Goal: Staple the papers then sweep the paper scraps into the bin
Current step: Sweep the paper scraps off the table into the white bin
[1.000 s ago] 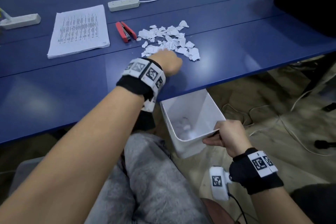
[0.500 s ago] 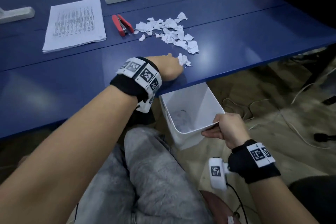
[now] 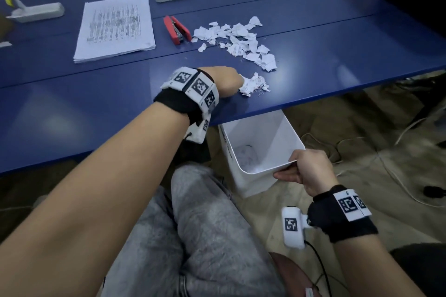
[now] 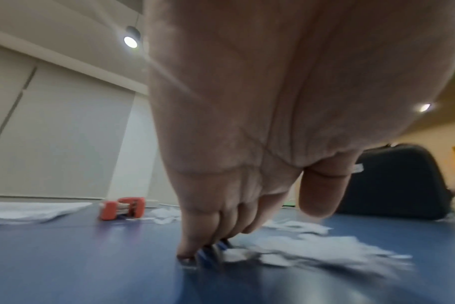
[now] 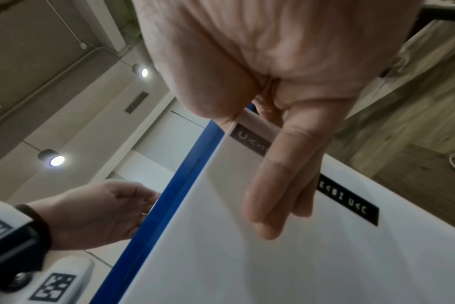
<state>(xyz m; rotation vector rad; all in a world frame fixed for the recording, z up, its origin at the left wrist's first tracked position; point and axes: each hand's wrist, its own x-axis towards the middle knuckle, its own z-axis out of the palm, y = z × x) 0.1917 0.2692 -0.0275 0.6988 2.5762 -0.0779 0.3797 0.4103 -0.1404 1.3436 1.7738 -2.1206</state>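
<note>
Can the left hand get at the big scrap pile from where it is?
Probably yes: the left hand is on the table with bare surface between it and the pile; only a small clump sits by its fingers.

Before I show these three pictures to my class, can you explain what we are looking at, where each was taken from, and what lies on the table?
No machine: a person wears one camera on the head and one on each wrist. The head view looks down at a blue table with stacked papers, a red stapler and torn paper scraps. The left hand pushes a small clump of scraps toward the edge; its wrist view shows fingertips on the table. The right hand holds a white bin by its rim below the edge.
</note>
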